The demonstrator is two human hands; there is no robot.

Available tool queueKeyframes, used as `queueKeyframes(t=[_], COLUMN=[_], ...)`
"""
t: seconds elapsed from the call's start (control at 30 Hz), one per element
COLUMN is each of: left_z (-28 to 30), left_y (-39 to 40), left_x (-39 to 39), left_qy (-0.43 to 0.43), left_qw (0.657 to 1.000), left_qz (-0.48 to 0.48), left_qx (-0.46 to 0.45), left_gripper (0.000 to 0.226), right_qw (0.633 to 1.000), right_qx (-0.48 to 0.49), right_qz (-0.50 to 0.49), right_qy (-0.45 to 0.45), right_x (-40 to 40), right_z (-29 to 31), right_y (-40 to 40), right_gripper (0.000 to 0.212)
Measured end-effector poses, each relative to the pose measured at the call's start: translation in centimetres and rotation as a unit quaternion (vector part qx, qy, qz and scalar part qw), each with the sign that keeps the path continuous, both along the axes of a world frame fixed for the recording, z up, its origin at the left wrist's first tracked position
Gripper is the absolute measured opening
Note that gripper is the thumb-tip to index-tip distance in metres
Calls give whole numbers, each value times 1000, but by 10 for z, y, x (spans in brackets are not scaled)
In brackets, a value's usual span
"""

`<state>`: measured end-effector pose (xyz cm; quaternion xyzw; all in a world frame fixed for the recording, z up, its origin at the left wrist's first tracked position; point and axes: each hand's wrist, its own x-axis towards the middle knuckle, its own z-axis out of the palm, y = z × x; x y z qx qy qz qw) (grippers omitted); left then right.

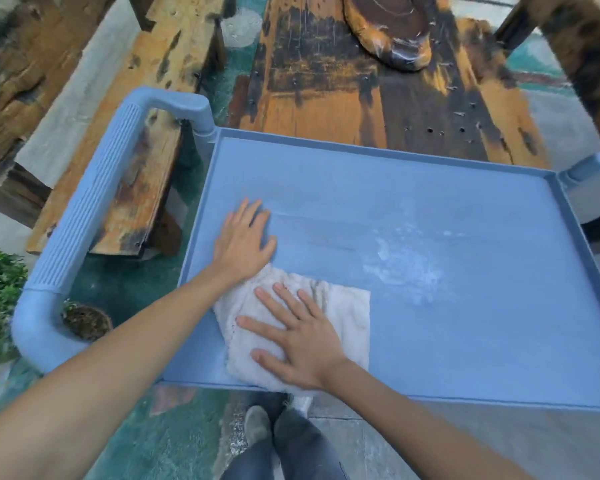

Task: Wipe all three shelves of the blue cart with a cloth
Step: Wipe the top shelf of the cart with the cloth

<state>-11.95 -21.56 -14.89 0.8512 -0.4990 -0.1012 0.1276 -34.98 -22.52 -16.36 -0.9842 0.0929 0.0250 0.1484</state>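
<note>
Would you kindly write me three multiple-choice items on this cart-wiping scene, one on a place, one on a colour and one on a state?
1. Where does the cloth lie on the top shelf?
A. Far right corner
B. Near left part, at the front edge
C. Centre

2. What colour is the cloth?
A. White
B. Red
C. Black

3. How is the right hand placed?
A. Lifted clear of the cloth
B. Gripping the cart handle
C. Flat on the cloth, fingers spread

Answers:
1. B, since it lies by the near rim, towards the cart handle.
2. A, since it is pale against the blue shelf.
3. C, since the palm presses it down; the left hand rests flat on the bare shelf beside it.
</note>
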Motion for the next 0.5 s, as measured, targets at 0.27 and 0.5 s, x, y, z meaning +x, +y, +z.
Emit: queueKeyframes(t=[0.27,0.5], left_z=[-24,-25], left_y=[-18,-19], left_x=[-6,-13], left_qy=[43,11], left_qw=[993,993], left_qz=[58,83], left_qx=[92,80], left_gripper=[73,72], right_qw=[997,984], right_qx=[24,23], right_qz=[-69,-176], right_qy=[-1,-22], right_x=[-9,-60], right_z=[1,0], right_y=[-6,-48], right_gripper=[58,55])
